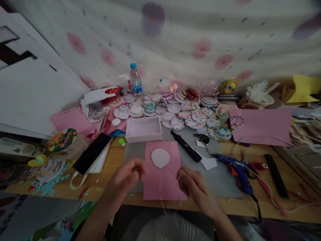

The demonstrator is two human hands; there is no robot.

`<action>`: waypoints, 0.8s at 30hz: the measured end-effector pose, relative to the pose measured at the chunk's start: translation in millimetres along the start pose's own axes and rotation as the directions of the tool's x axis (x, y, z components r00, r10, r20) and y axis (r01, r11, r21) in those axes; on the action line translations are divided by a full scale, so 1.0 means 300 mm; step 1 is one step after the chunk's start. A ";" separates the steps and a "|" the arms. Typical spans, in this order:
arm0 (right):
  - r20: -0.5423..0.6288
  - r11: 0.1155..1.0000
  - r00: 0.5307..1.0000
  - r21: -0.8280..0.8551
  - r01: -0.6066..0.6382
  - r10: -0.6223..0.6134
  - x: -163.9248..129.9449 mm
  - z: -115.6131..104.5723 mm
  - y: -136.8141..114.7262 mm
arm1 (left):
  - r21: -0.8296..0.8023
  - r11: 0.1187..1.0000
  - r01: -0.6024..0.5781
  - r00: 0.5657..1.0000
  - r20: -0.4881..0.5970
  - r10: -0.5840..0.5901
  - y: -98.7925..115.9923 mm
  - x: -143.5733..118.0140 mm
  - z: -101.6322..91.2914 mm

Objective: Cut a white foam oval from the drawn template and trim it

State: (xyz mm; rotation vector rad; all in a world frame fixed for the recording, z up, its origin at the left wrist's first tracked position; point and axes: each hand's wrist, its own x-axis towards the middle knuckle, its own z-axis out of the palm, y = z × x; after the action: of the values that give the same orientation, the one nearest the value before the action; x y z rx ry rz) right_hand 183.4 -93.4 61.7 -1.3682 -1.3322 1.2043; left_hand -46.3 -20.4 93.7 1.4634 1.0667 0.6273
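Your wooden tabletop (pixel 250 201) runs the full width of the view, its far edge against a flower-print cloth (pixel 175 36). White boards (pixel 30 90) lean over the left end. A spread of dotted round discs (pixel 185 115) covers the far middle, and a large pink sheet (pixel 263 125) lies toward the far right. A grey mat (pixel 220 177) sits at the middle of the near edge.

On that mat lies a pink card (pixel 163 182), its near end reaching the tabletop's near edge between your two hands. A pale round cutout (pixel 159 157) rests on the card's far half. A shallow white box (pixel 143 129) stands just beyond the card. A black phone (pixel 92 153) lies left of the mat; a blue glue gun (pixel 238 170) lies right of it, cable trailing off the near edge. A black bar-shaped tool (pixel 186 146) lies slantwise on the mat just right of the card's far corner. A water bottle (pixel 135 79) stands upright at the far edge.

Your left hand (pixel 126 177) hovers at the card's left edge, fingers curled inward, thumb and fingertips close together; blur prevents telling whether they pinch anything. Your right hand (pixel 193 185) rests at the card's right edge, fingers pinched on a thin pale thread (pixel 173 171), which arcs over the card and hangs past the near edge.
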 end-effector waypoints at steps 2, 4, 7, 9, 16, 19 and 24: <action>0.016 0.998 1.000 -0.053 0.019 -0.018 0.020 -0.003 -0.020 | -0.129 0.986 0.104 0.965 0.254 -0.069 0.018 0.051 0.047; 0.016 0.996 0.999 -0.084 0.037 -0.036 0.037 -0.008 -0.035 | -0.202 0.956 0.213 0.916 0.382 -0.124 0.028 0.071 0.083; -0.014 1.000 1.000 -0.004 0.016 -0.016 0.048 -0.019 -0.038 | -0.402 0.871 0.281 0.928 0.344 -0.140 0.016 0.070 0.104; -0.050 0.993 0.999 0.121 -0.010 0.016 0.048 -0.025 -0.030 | -0.578 0.761 0.294 0.949 0.268 -0.164 -0.001 0.069 0.099; -0.052 0.785 0.991 0.616 -0.068 0.127 0.049 -0.014 -0.022 | -0.875 0.340 0.344 0.924 0.251 -0.288 -0.016 0.071 0.083; -0.020 0.704 0.991 0.705 -0.080 0.132 0.046 -0.004 -0.027 | -0.905 0.256 0.340 0.931 0.287 -0.224 -0.010 0.063 0.093; 0.056 0.585 0.989 0.801 -0.126 0.136 0.038 0.013 -0.029 | -0.930 0.279 0.241 0.968 0.252 0.004 0.000 0.047 0.124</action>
State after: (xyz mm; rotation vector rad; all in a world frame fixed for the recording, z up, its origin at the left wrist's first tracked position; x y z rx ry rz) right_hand 177.6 -81.5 68.9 -0.7845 -0.5007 1.6207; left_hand -8.2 -25.8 83.6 0.3031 0.3924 0.7808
